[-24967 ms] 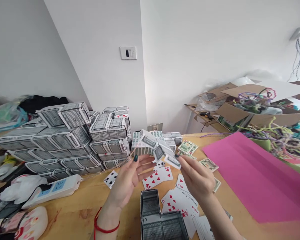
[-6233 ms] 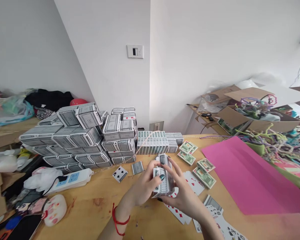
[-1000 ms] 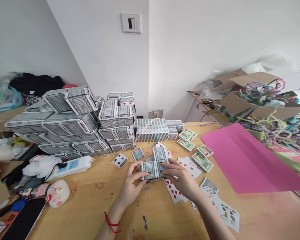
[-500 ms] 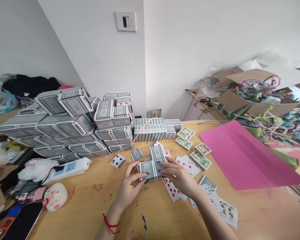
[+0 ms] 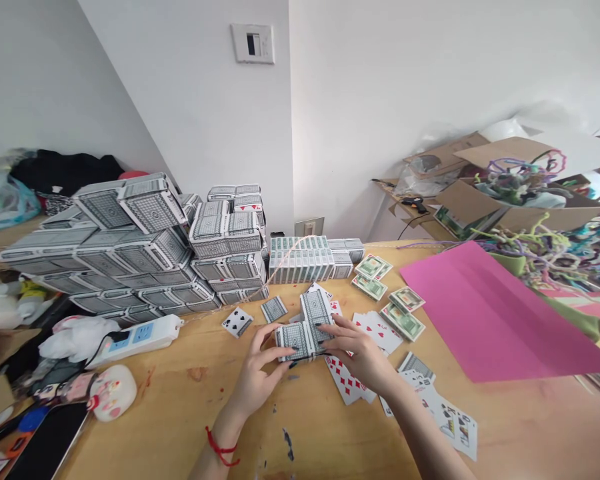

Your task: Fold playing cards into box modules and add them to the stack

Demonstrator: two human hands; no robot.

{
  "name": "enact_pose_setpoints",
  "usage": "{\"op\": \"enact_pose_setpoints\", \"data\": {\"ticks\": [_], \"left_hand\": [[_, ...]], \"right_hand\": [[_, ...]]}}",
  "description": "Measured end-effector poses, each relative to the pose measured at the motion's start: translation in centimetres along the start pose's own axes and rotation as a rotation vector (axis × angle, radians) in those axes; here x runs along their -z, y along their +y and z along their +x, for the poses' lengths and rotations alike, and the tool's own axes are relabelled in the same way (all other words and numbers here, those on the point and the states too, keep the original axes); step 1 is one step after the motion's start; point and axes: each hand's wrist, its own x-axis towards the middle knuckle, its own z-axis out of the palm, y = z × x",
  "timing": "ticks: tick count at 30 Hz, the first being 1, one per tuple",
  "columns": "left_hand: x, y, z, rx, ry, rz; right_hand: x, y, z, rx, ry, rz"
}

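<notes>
Between my hands is a small block of playing cards [image 5: 316, 308] with grey patterned backs, one part reaching further back than the other. My left hand [image 5: 261, 363] grips its left end, fingers on top and thumb at the near edge. On the right side, my right hand [image 5: 356, 348] is closed on the block, fingertips resting on its top and near side. Loose face-up cards [image 5: 344, 380] lie partly under the block and my right hand. Just behind my left hand are a face-down card [image 5: 273, 309] and a spade card [image 5: 237, 322].
Large stacks of card blocks [image 5: 130, 247] rise at the back left, beside a row of card bundles [image 5: 301, 259]. Printed banknote-like packs [image 5: 403, 320] and magenta paper [image 5: 500, 313] lie right. A power strip [image 5: 140, 337], phone [image 5: 47, 440] and white round toy [image 5: 113, 393] sit left.
The view has shifted very slightly. Both hands and the block hold nearly the same position.
</notes>
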Motion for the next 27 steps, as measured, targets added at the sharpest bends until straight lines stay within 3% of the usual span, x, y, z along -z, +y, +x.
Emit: {"op": "enact_pose_setpoints", "data": {"ticks": [7,12,17,27], "left_hand": [[0.1,0.1,0.0,0.011,0.005,0.005],[0.1,0.2,0.0,0.004,0.011,-0.026],[0.0,0.3,0.1,0.008,0.023,-0.064],[-0.1,0.1,-0.1,0.024,0.026,-0.065]], "right_hand": [[0.1,0.7,-0.8,0.018,0.036,0.044],[0.7,0.9,-2.1,-0.108,0.159,0.050],[-0.2,1.0,-3.4,-0.203,0.225,0.051],[-1.4,0.9,-3.1,-0.162,0.246,0.056]]}}
